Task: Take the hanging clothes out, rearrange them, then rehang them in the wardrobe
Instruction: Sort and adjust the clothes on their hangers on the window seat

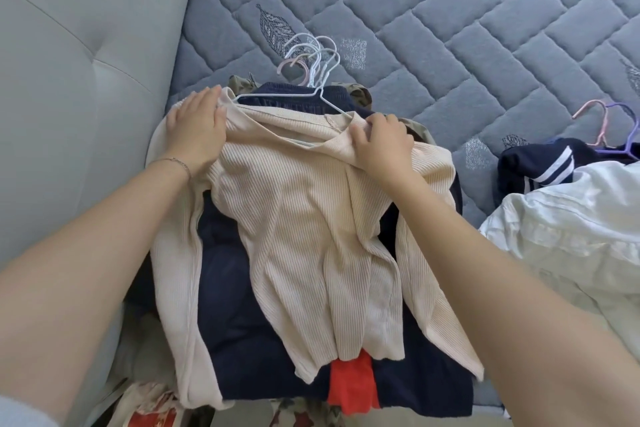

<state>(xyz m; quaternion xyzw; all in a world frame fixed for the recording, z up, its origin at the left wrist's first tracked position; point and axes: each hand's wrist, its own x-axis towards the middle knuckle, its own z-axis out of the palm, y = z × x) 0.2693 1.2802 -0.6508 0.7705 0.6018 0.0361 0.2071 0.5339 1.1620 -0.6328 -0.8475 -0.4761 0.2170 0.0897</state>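
Left hand (195,125) flat on beige sweater (311,218), right hand (381,146) pinching its collar; quilted mattress (450,45) beyond, headboard (69,80) left.

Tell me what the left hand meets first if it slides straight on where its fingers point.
The left hand lies flat on the cream sweater; past its shoulder edge, likely the quilted mattress. The olive garment sits just right of that line.
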